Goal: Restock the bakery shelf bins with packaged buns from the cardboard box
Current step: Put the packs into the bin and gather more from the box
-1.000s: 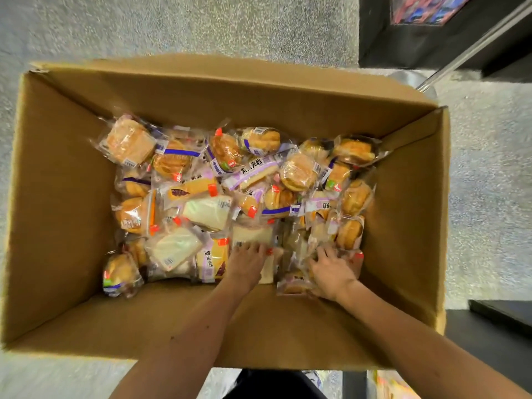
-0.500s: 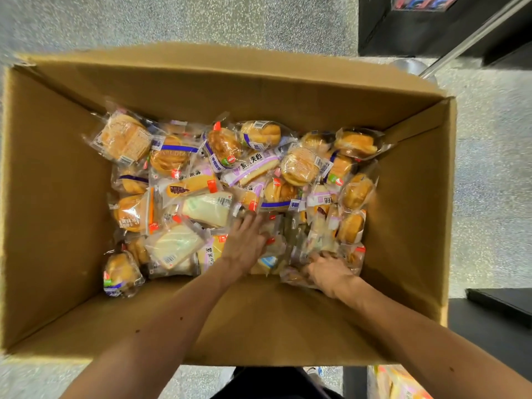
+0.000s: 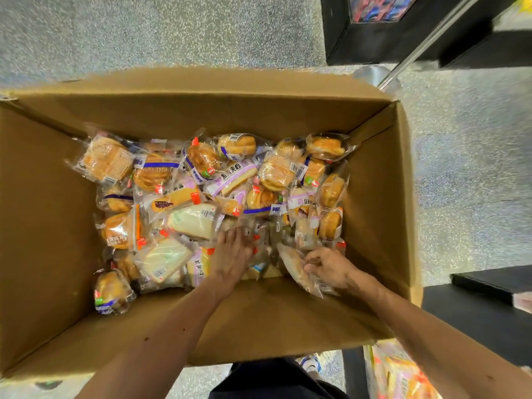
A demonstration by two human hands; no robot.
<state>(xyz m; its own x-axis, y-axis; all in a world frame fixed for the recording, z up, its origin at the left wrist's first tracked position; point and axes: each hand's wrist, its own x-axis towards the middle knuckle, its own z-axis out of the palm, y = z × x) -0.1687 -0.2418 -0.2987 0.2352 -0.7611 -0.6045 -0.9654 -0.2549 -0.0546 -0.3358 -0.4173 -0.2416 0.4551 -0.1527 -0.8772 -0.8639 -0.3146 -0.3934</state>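
While both hands dug, one cardboard box (image 3: 43, 226) held dozens of packaged buns (image 3: 276, 172).
Left hand (image 3: 231, 256) lay released at 6 o'clock; right hand (image 3: 331, 267) grasped one clear packet (image 3: 293, 264).

A big cardboard box (image 3: 43, 226) sits open on a speckled grey floor (image 3: 144, 33). Lots of packaged buns (image 3: 276, 172) in clear wrappers lie piled at the bottom. The left hand (image 3: 231, 256) lies flat on the pile near the middle, fingers spread out. The right hand (image 3: 331, 267) has its fingers curled around the edge of a long pale bun packet (image 3: 296, 269), lifting it a little. A shiny metal pole (image 3: 431, 38) slants past the box's far right corner.
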